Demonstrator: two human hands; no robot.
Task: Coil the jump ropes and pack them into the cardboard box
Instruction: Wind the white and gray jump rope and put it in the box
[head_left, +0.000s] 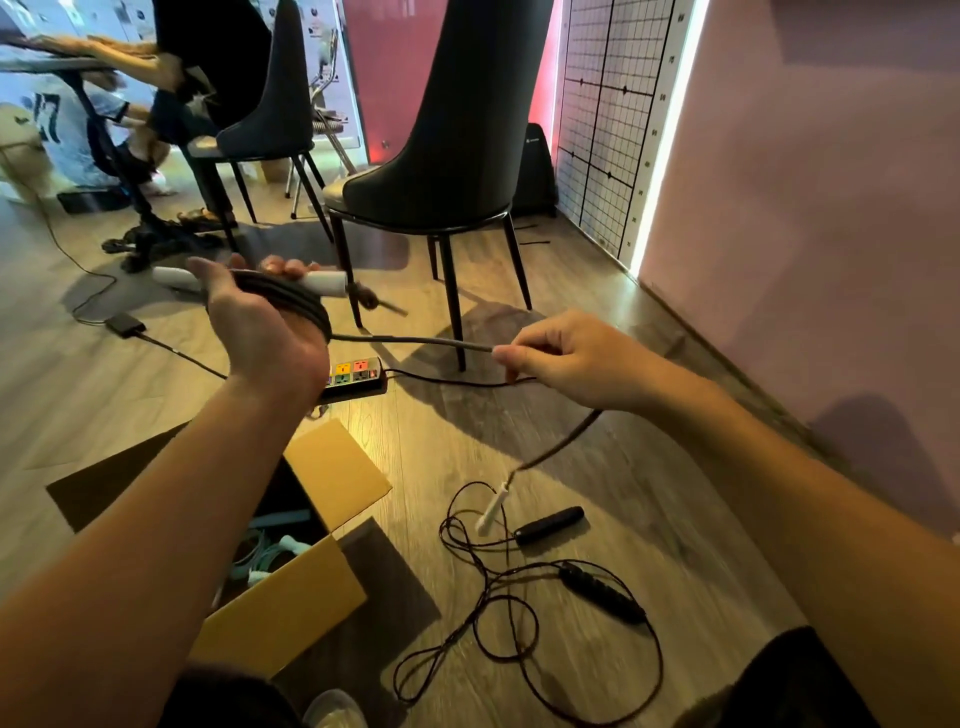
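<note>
Wood-plank floor (597, 322) under dark chairs (457, 130), pink wall (831, 208) beside; both hands pinching grey jump rope (415, 340).

Hidden behind the left hand (260, 332): most of the grey rope's coil (291, 301) and the middle of its white handle (327, 283). Motion-blurred — the second white handle (492, 512) dangling below the right hand (576, 364). Covered by the left forearm: half the cardboard box (291, 608) — contents barely readable, pale teal shapes only.
</note>
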